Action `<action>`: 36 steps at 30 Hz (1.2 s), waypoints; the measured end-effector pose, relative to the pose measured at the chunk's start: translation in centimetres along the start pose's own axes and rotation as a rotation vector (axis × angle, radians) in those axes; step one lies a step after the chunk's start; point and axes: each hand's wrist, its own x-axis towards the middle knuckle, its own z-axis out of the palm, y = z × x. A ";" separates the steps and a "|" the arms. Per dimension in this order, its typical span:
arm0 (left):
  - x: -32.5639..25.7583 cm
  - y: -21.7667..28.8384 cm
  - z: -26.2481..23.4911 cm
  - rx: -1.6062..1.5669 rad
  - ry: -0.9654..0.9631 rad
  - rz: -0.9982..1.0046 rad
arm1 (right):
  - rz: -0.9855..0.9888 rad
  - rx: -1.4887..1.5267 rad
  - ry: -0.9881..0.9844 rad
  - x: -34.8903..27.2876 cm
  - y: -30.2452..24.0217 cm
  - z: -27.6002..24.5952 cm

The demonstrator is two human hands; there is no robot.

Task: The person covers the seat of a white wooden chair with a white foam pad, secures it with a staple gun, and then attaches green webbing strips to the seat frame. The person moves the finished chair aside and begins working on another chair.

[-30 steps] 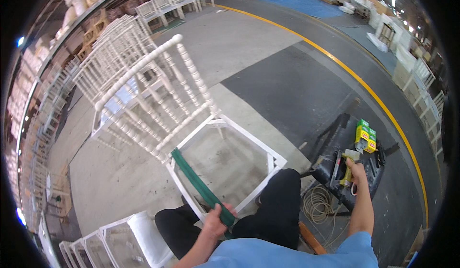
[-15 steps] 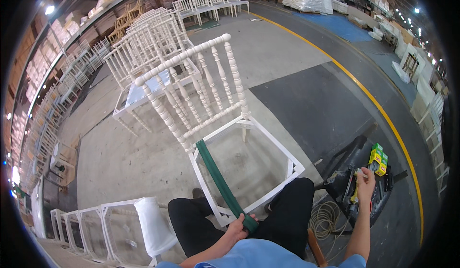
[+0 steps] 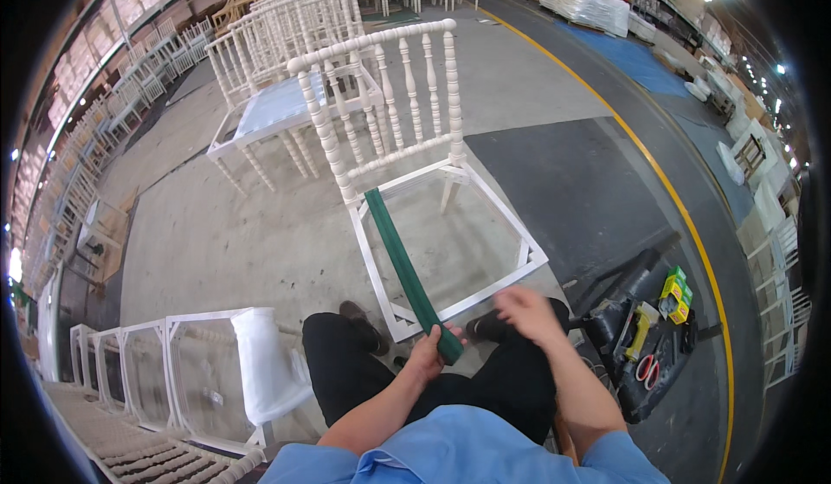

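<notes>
In front of me stands a cream chair frame (image 3: 387,105) with turned spindles and an open white seat frame (image 3: 505,191). A green webbing strap (image 3: 400,263) runs from the seat's back rail over the front rail. My left hand (image 3: 428,354) grips its near end just past the front rail, fingers wrapped round it. My right hand (image 3: 528,313) is in the air by the front right corner of the seat, above my right knee. Its fingers are smeared by motion, so whether they hold anything is unclear.
At my right a dark tool stand (image 3: 619,311) bears red-handled scissors (image 3: 647,370), a yellow-handled tool (image 3: 641,331) and a yellow-green box (image 3: 675,295). White frames (image 3: 169,367) with a white padded cover (image 3: 264,367) lie at the left. More cream chairs (image 3: 299,38) stand behind.
My right hand has moved left from the tool stand toward the seat's front. My left hand still grips the strap. The view has shifted, bringing the chair higher in the picture.
</notes>
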 end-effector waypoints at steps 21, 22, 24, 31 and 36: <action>-0.2 0.6 -2.7 0.438 0.393 0.193 | 0.143 -0.566 -0.460 6.1 12.4 13.4; -0.3 0.6 -3.1 0.443 0.405 0.198 | 0.127 -0.560 -0.486 5.7 12.7 13.5; -0.4 0.9 -3.9 0.451 0.433 0.212 | 0.123 -0.612 -0.525 5.9 12.8 14.4; -2.3 3.1 -1.2 1.100 0.290 0.199 | 0.303 -0.744 -0.598 8.8 13.9 14.6; -2.3 6.3 1.9 2.019 0.210 0.985 | -0.053 -0.816 -0.620 10.1 15.4 14.6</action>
